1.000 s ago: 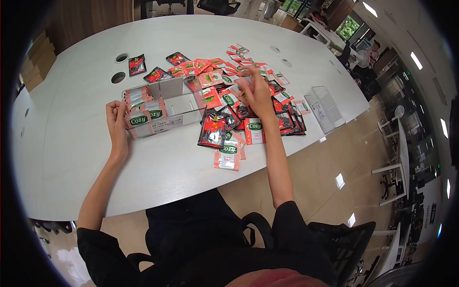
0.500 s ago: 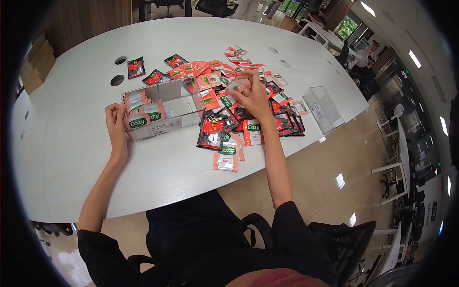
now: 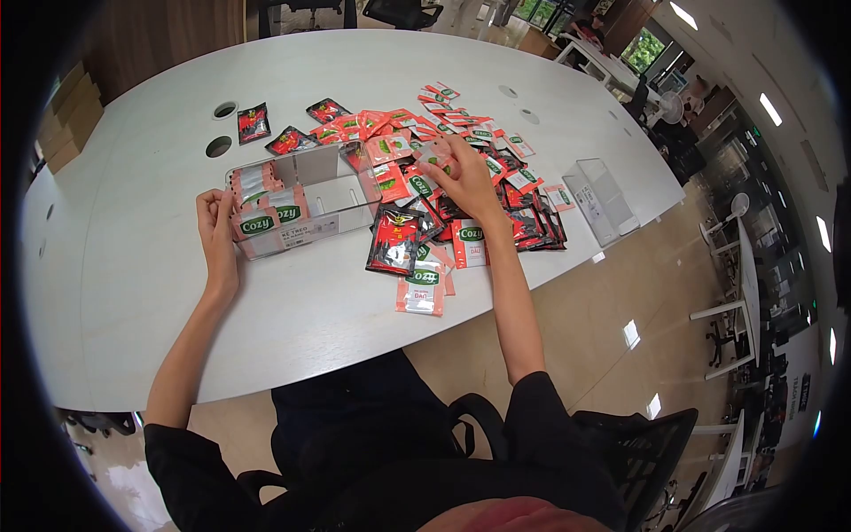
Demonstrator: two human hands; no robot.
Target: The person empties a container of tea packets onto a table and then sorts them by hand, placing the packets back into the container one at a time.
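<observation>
My left hand (image 3: 215, 226) is closed on the left end of a clear plastic bin (image 3: 332, 222), fingers over its rim. Pink Cozy tea sachets (image 3: 258, 223) stand in rows in the bin's left part; its right part shows bare floor. My right hand (image 3: 465, 177) pinches a pink and white tea sachet (image 3: 433, 153) above the loose pile, to the right of the bin. Below it lie mixed pink Cozy sachets (image 3: 470, 243) and black and red sachets (image 3: 393, 238), overlapping one another. One pink sachet (image 3: 420, 291) lies nearest the table's front edge.
A second clear bin (image 3: 601, 202) lies near the right edge of the white table (image 3: 133, 293). Beyond the first bin are a few black and red sachets (image 3: 253, 123) and round cable holes (image 3: 218, 146). Cardboard boxes (image 3: 73, 124) stand at the far left.
My right hand has shifted slightly left toward the bin with the sachet in its fingers. My left hand keeps its hold on the bin.
</observation>
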